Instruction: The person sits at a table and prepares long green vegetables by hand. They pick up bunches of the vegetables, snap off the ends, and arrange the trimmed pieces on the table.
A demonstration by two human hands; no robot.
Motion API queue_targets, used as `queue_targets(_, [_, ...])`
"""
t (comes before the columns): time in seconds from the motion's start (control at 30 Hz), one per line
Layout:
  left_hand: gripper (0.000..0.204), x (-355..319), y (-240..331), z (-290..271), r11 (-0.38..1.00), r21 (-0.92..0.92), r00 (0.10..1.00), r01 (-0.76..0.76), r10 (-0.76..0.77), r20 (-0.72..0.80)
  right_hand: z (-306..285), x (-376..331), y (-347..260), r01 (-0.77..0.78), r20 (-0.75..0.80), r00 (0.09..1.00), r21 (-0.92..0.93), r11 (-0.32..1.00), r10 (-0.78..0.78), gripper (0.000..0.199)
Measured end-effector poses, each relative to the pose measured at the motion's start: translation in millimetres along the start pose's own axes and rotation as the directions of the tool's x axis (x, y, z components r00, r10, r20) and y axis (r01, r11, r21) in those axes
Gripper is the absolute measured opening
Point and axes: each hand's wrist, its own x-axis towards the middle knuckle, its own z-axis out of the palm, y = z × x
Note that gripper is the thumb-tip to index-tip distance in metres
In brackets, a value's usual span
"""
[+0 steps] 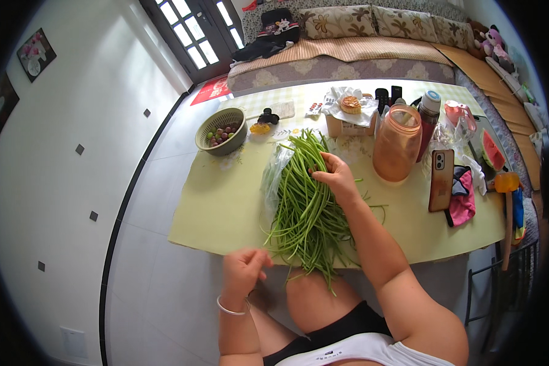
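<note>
A big heap of long, thin green vegetable stems (308, 207) lies on the table, some ends hanging over its front edge. My right hand (337, 178) reaches into the far right part of the heap, its thumb and fingers closed on some stems; the fingertips are partly hidden among them. Beside the near left end of the heap, just off the table edge, is my left hand (245, 268). Its fingers are curled together and slightly blurred, and I cannot see what, if anything, they pinch. A clear plastic bag (276, 177) lies under the heap's left side.
On the table (219, 207), a basket (241, 139) of grapes stands far left. A box (351, 127) topped with a pastry, an orange jar (398, 146), a flask (429, 113), a phone (441, 181) and a pink cloth (463, 198) stand or lie at right. A sofa (348, 61) is behind.
</note>
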Motion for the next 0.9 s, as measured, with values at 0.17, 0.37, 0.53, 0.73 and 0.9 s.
queue_targets(0.17, [0.025, 48, 8, 11, 0.879, -0.384, 0.956, -0.284, 0.290, -0.044, -9, 2, -9, -0.157, 0.143, 0.981, 0.168, 0.973, 0.134, 0.053])
queue_targets(0.37, [0.039, 77, -24, 44, 0.846, -0.444, 0.927, -0.297, 0.367, 0.079, 9, -6, -23, 0.005, 0.077, 0.997, -0.299, 0.954, 0.019, 0.068])
queue_targets(0.53, [0.041, 86, -28, 54, 0.844, -0.497, 0.923, -0.202, 0.334, 0.192, 12, -7, -7, 0.015, -0.011, 1.000, -0.649, 0.761, -0.029, 0.063])
queue_targets(0.73, [0.043, 82, -34, 53, 0.786, -0.583, 0.925, -0.205, 0.350, 0.147, 13, -8, -3, -0.009, -0.019, 1.000, -0.135, 0.991, 0.006, 0.033])
queue_targets(0.9, [0.044, 80, -40, 49, 0.707, -0.680, 0.925, -0.194, 0.362, 0.113, 10, -5, -3, 0.050, -0.051, 0.997, -0.184, 0.982, -0.061, 0.029])
